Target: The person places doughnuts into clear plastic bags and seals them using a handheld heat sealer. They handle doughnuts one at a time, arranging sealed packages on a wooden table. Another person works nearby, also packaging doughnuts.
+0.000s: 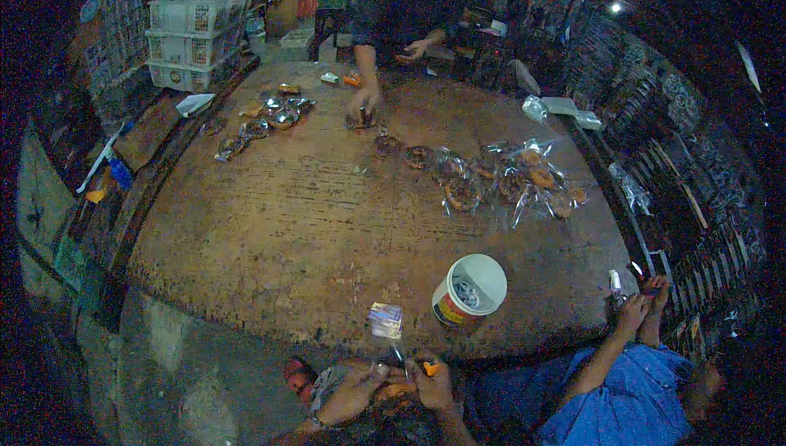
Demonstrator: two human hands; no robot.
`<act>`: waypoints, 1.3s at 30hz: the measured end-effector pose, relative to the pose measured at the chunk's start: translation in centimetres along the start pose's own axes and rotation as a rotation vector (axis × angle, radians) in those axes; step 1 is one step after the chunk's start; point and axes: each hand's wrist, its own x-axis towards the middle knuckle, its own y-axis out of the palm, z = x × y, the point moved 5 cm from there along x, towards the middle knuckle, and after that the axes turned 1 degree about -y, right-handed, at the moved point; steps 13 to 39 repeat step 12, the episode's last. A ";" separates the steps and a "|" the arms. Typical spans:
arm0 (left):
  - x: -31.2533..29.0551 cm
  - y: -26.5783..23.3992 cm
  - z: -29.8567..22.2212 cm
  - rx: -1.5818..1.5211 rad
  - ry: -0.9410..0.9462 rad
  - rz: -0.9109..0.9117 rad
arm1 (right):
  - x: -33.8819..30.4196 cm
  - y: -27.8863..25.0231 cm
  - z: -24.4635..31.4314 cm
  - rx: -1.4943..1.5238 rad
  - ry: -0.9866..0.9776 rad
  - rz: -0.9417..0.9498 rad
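At the near edge of the table, my left hand is closed, its fingertips pinching a small clear plastic bag. My right hand is closed beside it, wrapped round a small orange tool whose exact kind is hard to make out. An orange-brown item shows dimly below and between my hands. Just beyond my fingers, a small stack of printed cards lies on the wooden table. A white bucket with small pale pieces inside stands to the right of the cards.
Brown ring-shaped items in clear wrap lie at the right, others at the far left. Across the table a person's hand touches a brown piece. A person in a blue shirt works at my right. White baskets are stacked far left.
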 end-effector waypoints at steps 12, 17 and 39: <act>-2.0 -1.2 -1.6 0.066 0.274 0.026 | -5.1 1.7 8.0 -0.219 -0.741 0.153; -2.0 -1.2 -1.6 0.066 0.274 0.026 | -5.1 1.7 8.0 -0.219 -0.741 0.153; -2.0 -1.2 -1.6 0.066 0.274 0.026 | -5.1 1.7 8.0 -0.219 -0.741 0.153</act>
